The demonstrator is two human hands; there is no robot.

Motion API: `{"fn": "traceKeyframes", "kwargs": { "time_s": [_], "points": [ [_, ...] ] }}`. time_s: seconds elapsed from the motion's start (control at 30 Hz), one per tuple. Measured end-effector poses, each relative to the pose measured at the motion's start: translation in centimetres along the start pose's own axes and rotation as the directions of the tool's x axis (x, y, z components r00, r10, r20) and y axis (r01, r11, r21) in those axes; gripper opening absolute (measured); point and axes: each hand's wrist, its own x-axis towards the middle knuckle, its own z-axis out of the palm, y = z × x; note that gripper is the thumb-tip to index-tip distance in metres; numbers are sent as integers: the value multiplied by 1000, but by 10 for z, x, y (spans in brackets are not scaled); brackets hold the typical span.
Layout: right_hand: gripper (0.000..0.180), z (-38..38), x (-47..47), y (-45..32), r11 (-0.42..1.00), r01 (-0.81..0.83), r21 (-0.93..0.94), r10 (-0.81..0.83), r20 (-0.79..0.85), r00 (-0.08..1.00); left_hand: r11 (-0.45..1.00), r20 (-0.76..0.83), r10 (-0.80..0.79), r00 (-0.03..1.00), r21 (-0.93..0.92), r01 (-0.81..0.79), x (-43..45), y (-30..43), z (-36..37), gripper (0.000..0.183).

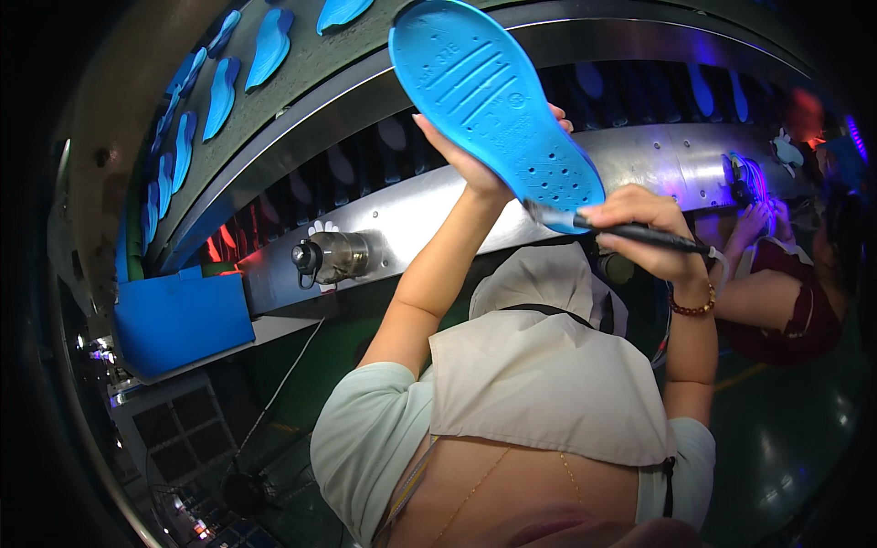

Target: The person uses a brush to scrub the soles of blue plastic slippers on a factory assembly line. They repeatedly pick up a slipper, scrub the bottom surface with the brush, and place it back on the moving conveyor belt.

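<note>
A blue shoe insole or sole piece (pixel 479 89) with raised bars, small holes and moulded writing is held up by my left hand (pixel 476 161), its thumb and fingers at opposite edges. My right hand (pixel 640 229) grips a black-handled tool (pixel 651 236), with a thin cable or tube near its rear end. The tool's pale, blurred tip, which looks like a brush, meets the lower end of the blue piece. A beaded bracelet (pixel 692 308) circles my right wrist.
Several blue sole pieces (pixel 270 44) lie on a conveyor belt at upper left. A metal ledge (pixel 425 212) crosses behind my hands, bearing a bottle (pixel 332 257) and a white glove (pixel 327 227). A blue panel (pixel 185 322) stands left. At right, a co-worker's hands (pixel 764 218) are under violet light.
</note>
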Motion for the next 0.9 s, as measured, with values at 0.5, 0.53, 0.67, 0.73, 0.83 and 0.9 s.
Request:
{"fn": "traceKeyframes", "kwargs": {
  "time_s": [0.5, 0.53, 0.67, 0.73, 0.83, 0.9],
  "points": [
    [20, 8, -14, 34, 827, -158, 540, 268, -130, 955, 997, -92, -45, 995, 65, 51, -2, 8, 13, 104],
    [21, 20, -10, 29, 699, -72, 711, 302, -203, 931, 996, -203, -81, 976, 8, 84, -6, 4, 18, 102],
    [22, 31, -1, 15, 695, -145, 704, 377, -186, 907, 981, -83, -185, 979, -68, 180, -27, -22, 0, 72],
    [21, 20, -1, 2, 799, -354, 486, 436, -62, 898, 920, 72, -257, 964, -288, 267, -22, -14, -17, 53],
    [21, -4, -3, -3, 843, -296, 449, 281, 102, 954, 923, 49, -367, 929, -108, 370, -19, 0, -16, 50],
    [23, 3, 4, -6, 859, -334, 388, 395, -86, 915, 878, -41, -461, 886, 125, 463, -18, 5, -10, 52]
  ]
}}
